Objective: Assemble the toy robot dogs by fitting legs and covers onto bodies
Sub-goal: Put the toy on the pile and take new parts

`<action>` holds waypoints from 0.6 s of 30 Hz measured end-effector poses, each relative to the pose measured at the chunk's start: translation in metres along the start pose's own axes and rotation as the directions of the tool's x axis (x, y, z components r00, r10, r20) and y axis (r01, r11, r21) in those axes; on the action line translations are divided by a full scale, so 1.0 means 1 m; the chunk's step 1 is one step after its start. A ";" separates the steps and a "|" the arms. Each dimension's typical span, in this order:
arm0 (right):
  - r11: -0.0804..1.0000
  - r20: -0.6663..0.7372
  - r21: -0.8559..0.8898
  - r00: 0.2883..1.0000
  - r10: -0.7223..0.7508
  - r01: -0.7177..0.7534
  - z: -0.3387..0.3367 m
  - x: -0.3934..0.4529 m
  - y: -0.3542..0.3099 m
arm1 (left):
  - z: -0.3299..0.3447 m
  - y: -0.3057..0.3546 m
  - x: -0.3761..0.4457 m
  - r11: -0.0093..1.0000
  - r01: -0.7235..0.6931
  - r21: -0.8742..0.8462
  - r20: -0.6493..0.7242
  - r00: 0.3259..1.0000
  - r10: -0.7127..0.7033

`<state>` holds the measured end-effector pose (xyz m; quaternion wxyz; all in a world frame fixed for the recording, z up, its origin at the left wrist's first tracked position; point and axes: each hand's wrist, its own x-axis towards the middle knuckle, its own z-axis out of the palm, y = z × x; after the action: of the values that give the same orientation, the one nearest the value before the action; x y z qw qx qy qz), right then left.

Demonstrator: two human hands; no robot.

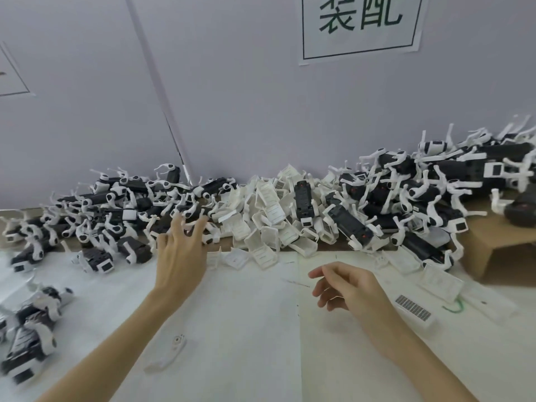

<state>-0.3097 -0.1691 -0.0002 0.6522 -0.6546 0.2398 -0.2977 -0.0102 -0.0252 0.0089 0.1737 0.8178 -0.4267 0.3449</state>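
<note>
A long heap of black-and-white toy dog bodies [116,216] with white legs runs along the wall. My left hand [181,250] reaches out to its near edge, fingers spread and empty, fingertips close to a body with legs. White covers [266,224] are piled in the middle of the heap. More bodies [406,198] are stacked higher on the right. My right hand [345,285] hovers above the white table sheet, fingers loosely curled, holding nothing. A single white leg piece [168,353] lies on the sheet near my left forearm.
Two dogs [32,323] lie at the left edge of the table. A cardboard box [504,248] stands at the right under the heap. A vented white cover [414,310] and flat white parts lie right of my right hand. A sign hangs on the wall [359,24].
</note>
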 end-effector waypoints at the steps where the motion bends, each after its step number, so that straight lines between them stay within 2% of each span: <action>1: 1.000 0.005 -0.005 1.000 -0.004 0.004 0.001 -0.001 -0.002 | -0.007 0.014 -0.004 0.996 -0.044 -0.079 -0.041 0.998 0.041; 5: 0.994 0.056 -0.029 0.993 -0.107 0.109 0.003 -0.006 -0.006 | -0.034 0.077 -0.022 0.893 -0.276 -0.356 -0.115 0.961 0.251; 8: 0.969 0.155 -0.127 0.969 -0.192 0.212 0.000 -0.011 -0.010 | -0.045 0.114 -0.042 0.773 -0.431 -0.465 -0.095 0.893 0.441; 11: 0.936 0.194 -0.249 0.960 -0.204 0.249 0.001 -0.014 -0.011 | -0.044 0.131 -0.060 0.707 -0.491 -0.509 -0.051 0.837 0.545; 13: 0.899 0.144 -0.369 0.970 -0.198 0.238 0.001 -0.014 -0.011 | -0.041 0.132 -0.066 0.697 -0.506 -0.508 -0.052 0.826 0.561; 15: 0.875 0.031 -0.442 0.978 -0.205 0.198 -0.003 -0.013 -0.012 | -0.042 0.126 -0.067 0.718 -0.479 -0.504 -0.070 0.852 0.519; 16: 0.894 -0.043 -0.416 0.979 -0.201 0.166 -0.005 -0.012 -0.013 | -0.042 0.121 -0.067 0.740 -0.443 -0.506 -0.069 0.876 0.478; 18: 0.973 -0.176 -0.211 0.976 -0.129 0.090 -0.010 -0.010 -0.015 | -0.043 0.112 -0.066 0.762 -0.302 -0.572 -0.029 0.937 0.349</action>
<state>-0.3246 -0.1685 0.0138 0.5395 -0.6983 0.2927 -0.3682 -0.1454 -0.0266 -0.0095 0.3300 0.6549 -0.6515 0.1942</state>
